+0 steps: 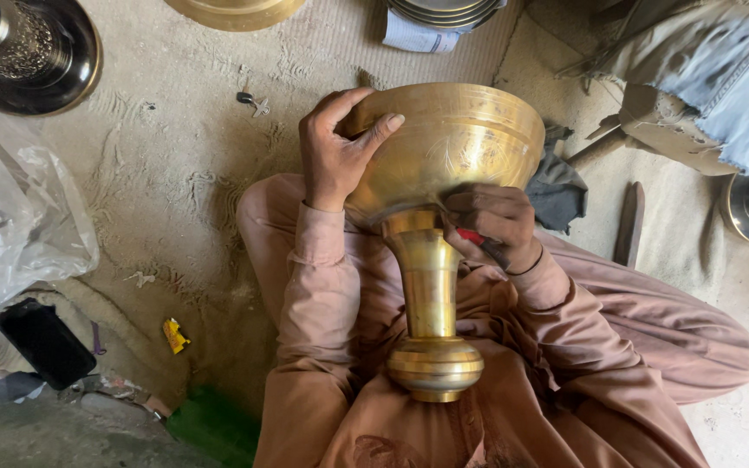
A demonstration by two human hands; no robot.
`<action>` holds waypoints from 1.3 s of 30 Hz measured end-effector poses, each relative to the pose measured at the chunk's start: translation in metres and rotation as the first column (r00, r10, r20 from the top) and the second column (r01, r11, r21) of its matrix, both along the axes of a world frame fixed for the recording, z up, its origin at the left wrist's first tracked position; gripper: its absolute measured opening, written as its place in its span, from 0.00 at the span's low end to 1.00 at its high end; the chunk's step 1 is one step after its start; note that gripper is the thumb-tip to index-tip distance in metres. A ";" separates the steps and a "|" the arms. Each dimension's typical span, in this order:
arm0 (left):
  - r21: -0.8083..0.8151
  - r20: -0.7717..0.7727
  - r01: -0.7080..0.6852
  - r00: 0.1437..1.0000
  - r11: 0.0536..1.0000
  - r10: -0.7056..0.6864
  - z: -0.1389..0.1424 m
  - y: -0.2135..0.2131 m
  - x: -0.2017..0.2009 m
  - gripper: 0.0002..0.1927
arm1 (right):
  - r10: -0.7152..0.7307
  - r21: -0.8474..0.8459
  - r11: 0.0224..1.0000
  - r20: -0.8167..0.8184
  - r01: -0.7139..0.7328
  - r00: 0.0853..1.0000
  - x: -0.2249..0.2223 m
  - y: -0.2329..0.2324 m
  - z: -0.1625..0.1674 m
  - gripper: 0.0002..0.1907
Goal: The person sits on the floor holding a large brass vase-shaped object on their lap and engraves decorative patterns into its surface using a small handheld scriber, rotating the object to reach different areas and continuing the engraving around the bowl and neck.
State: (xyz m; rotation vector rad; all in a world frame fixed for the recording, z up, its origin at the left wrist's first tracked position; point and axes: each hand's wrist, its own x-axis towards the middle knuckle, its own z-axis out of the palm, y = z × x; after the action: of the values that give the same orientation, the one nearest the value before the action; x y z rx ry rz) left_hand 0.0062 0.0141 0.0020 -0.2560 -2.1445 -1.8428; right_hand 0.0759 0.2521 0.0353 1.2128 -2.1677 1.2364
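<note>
Tall golden brass goblet-shaped vessel (437, 225) in lap. Left hand (335, 152) grips its rim; right hand (491, 224), under the bowl, clenches a red-handled tool (476, 238). Slip could scratch brass.

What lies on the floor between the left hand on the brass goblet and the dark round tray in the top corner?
In the head view, only a small metal key-like piece lies on the sandy floor there.

Bright even daylight, soft shadows, glare on brass bowl (452, 139), sharp centre, slight wide-angle edge stretch
</note>
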 end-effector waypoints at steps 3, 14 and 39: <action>0.008 0.000 0.004 1.000 1.000 -0.004 0.002 -0.001 0.000 0.25 | 0.048 -0.251 0.968 0.092 -0.024 0.995 0.000 0.000 -0.010 0.05; 0.016 -0.010 0.008 1.000 1.000 -0.008 -0.011 -0.010 -0.002 0.25 | -0.274 0.203 0.941 -0.013 0.271 0.962 0.021 -0.006 0.045 0.09; -0.008 -0.007 0.015 1.000 1.000 -0.015 -0.014 -0.008 -0.004 0.26 | -0.158 0.181 0.973 0.060 0.145 0.986 0.001 0.001 0.042 0.09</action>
State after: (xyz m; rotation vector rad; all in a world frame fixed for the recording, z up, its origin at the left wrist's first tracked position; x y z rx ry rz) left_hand 0.0023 0.0066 -0.0123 -0.2800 -2.1518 -1.8390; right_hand 0.0772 0.2530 0.0769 1.0582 -2.4174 1.0611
